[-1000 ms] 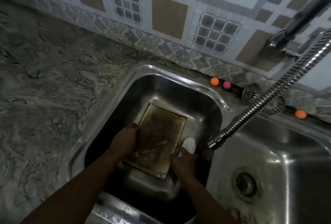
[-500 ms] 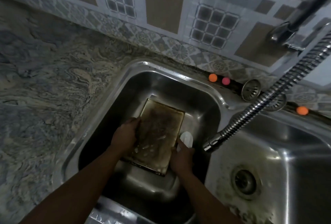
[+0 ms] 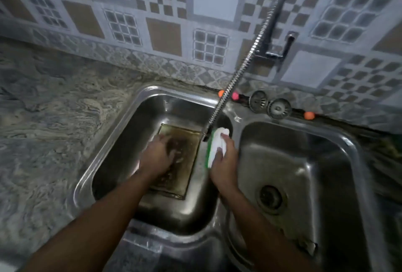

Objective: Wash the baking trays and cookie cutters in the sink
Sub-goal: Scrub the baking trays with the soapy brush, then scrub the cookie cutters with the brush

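Tray [image 3: 189, 152] lies flat in the sink's [image 3: 130, 136] left basin, left hand [image 3: 155, 158] resting on its grimy face (blurred; fingers seemingly flat, gripping nothing), right hand [image 3: 224, 163] curled round a white-and-green scrubber [image 3: 215, 143] just beside the tray's right edge, under the hose [image 3: 236, 76] tip.

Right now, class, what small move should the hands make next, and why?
Probably bring the sponge onto the tray and scrub. The tray looks brown and stained, the left hand rests flat on it, and the right hand holds the sponge just beside it.
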Tool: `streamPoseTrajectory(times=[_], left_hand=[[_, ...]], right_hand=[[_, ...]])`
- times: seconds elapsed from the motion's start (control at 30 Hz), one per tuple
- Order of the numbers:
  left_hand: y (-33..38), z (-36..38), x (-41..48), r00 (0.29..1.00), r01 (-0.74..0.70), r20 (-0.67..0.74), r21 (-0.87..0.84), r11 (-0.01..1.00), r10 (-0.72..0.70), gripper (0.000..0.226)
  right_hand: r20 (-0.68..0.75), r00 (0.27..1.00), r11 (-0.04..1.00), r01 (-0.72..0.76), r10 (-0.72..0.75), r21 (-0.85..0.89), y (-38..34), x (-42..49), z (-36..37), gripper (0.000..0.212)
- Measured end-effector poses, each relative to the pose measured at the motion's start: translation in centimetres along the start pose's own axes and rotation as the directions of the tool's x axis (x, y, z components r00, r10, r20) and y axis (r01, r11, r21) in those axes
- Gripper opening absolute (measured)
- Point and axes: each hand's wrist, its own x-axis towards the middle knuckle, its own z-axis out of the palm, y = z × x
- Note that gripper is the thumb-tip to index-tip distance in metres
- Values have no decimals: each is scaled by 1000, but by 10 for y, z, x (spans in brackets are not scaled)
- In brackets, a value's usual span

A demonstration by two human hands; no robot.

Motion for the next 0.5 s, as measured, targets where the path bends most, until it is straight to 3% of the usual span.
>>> streamPoseTrajectory(times=[0.17,0.27,0.5], left_hand=[[79,-13,-32,997,-77,-22,-88,993,75,49],[126,2,-66,981,-195,-4,-90,977,195,43],[209,75,-135,884,-344,320,-50,938,341,42]], right_hand=[[-124,990,996,72,-65,46,-14,-6,-68,40],[-203,977,997,70,-64,22,1,-21,-127,39],[-428,902,996,19,-53,-82,46,-64,-274,34]])
